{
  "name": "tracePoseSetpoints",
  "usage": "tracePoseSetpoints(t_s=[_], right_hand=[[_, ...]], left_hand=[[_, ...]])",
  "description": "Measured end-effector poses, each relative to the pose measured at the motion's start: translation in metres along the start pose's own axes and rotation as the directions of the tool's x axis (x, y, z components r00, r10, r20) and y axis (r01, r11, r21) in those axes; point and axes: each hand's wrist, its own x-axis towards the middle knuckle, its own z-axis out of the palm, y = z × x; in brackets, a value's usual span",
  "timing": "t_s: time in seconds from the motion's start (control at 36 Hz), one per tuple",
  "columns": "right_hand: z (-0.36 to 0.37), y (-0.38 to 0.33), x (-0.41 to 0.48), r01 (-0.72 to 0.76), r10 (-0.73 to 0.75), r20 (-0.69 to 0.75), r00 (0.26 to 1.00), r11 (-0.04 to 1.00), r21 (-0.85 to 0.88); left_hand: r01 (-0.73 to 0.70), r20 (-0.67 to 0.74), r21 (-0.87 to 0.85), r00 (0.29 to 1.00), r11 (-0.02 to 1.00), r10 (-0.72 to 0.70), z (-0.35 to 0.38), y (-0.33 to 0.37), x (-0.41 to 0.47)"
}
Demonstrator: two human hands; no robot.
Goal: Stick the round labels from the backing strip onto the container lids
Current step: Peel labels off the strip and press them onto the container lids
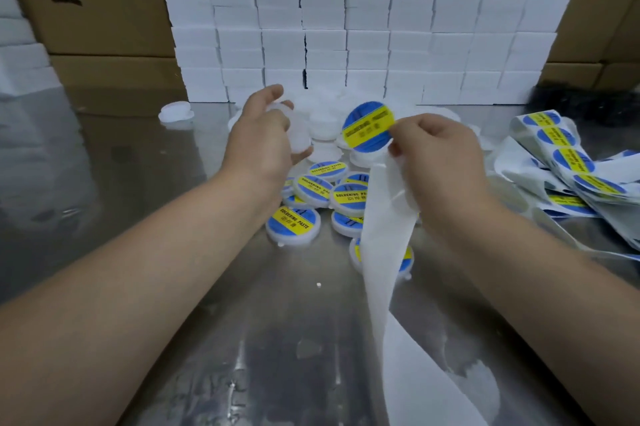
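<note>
The right hand pinches a peeled round label by its rim between thumb and forefinger; the label stands out from that hand at ten o'clock. The same hand's lower fingers curl round the bare backing strip, which hangs away at six o'clock over the steel table. The left hand is curled round what looks like a plain lid, blurred and half covered by the fingers, at nine o'clock from the label.

The label is thin, limp and almost weightless, with a tacky back. It would likely fold onto itself if gripped anywhere but the very edge, so the rim pinch suits it. The lid is light, stiff, smooth plastic, best held by its edge so the top stays free.

Labelled lids lie at five o'clock from the left hand, some hidden by the wrist and the strip. The heap of unlabelled lids at twelve o'clock blends white into the boxes behind. The loaded strip at three o'clock runs out of frame
</note>
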Motion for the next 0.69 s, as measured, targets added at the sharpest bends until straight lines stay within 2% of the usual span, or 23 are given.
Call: tracePoseSetpoints(t_s=[0.06, 0.17, 0.44, 0.61, 0.69], right_hand=[[0.004, -0.001, -0.006, -0.002, -0.001, 0.093, 0.996, 1.0, 0.025], [0.006, -0.005, -0.012, -0.016, -0.004, 0.207, 0.978, 0.995, 0.098], [0.006, -0.006, -0.013, -0.058, 0.025, 0.247, 0.969, 0.991, 0.124], [0.006, -0.006, -0.012, -0.099, 0.058, 0.26, 0.964, 0.984, 0.146], [0.007, -0.006, -0.012, -0.111, 0.063, 0.287, 0.956, 0.982, 0.155]], left_hand=[[0.091, 0.07, -0.146, 0.994, 0.985, -0.081, 0.002, 0.0, -0.002], [0.177, 0.189, -0.199, 0.972, 0.964, -0.14, 0.003, -0.003, -0.006], [0.359, 0.357, -0.307, 0.902, 0.882, -0.243, -0.003, -0.009, 0.001], [0.402, 0.429, -0.345, 0.871, 0.848, -0.238, -0.004, -0.007, -0.001], [0.386, 0.439, -0.31, 0.869, 0.869, -0.229, -0.004, -0.007, -0.001]])
